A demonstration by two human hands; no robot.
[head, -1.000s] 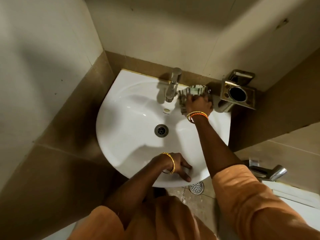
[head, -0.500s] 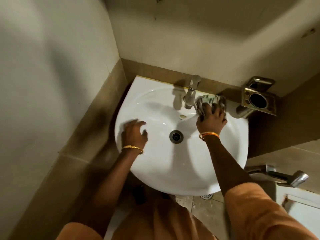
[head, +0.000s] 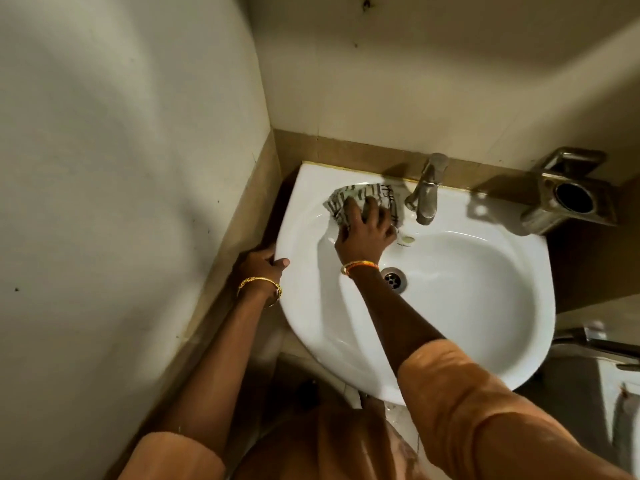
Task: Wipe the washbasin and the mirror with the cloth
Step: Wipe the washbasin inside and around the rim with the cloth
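A white washbasin (head: 478, 306) is fixed in the corner, with a metal tap (head: 427, 188) at its back rim and a drain (head: 394, 278) in the bowl. My right hand (head: 363, 233) presses a striped cloth (head: 349, 197) flat on the basin's back left rim, just left of the tap. My left hand (head: 261, 263) grips the basin's left edge, thumb on top of the rim. No mirror is in view.
A metal holder (head: 568, 199) is mounted on the wall right of the basin. A metal hand sprayer (head: 595, 344) sits low at the right edge. Tiled walls close in on the left and behind the basin.
My right hand has carried the cloth from the right of the tap to its left. My left hand has slid from the bowl's inside to the basin's left edge.
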